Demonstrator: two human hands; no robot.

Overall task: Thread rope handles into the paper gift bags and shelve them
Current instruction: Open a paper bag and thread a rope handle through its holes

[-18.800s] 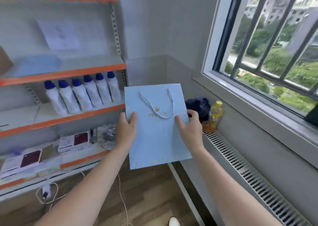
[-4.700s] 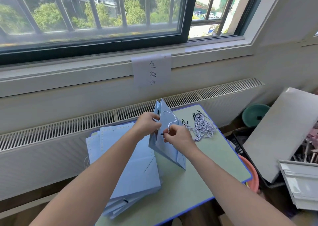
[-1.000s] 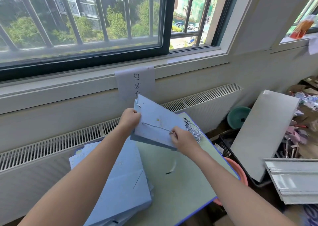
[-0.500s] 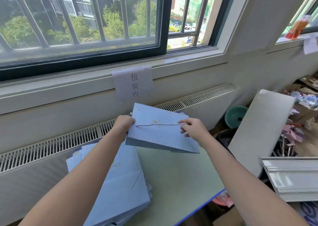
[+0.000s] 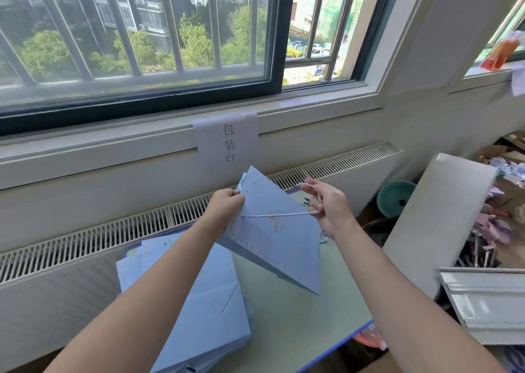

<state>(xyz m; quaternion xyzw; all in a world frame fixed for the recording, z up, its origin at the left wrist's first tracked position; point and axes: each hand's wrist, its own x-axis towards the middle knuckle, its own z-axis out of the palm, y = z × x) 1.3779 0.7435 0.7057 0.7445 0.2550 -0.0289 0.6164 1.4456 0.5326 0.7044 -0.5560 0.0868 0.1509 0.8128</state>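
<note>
A flat pale-blue paper gift bag [image 5: 272,239] is held tilted above the pale-green worktop with a blue edge [image 5: 306,316], below the white paper sign [image 5: 227,142] taped to the window sill, which bears three black Chinese characters, 包装台, in a column. Gold lettering on the bag's face begins "PR"; the remainder is too blurred to read, as is a small gold emblem above it. A dotted border runs along the bag's edges.

The left hand [image 5: 225,205] grips the bag's top edge, fingers curled over it. The right hand [image 5: 329,205] pinches the white-and-blue twisted rope handle [image 5: 279,215], which stretches taut across the bag's face from a hole beside the left hand to the right fingers; a further length loops over those fingers.

Below and left of the held bag, a stack of flat pale-blue paper bags [image 5: 204,304] lies on the worktop. To the right of the sign, and lower, a grey rectangular board [image 5: 437,225] leans, with a green round basin [image 5: 395,198] just beside its left edge. An orange packet [image 5: 500,51] lies on a second sill, far right of the sign.
</note>
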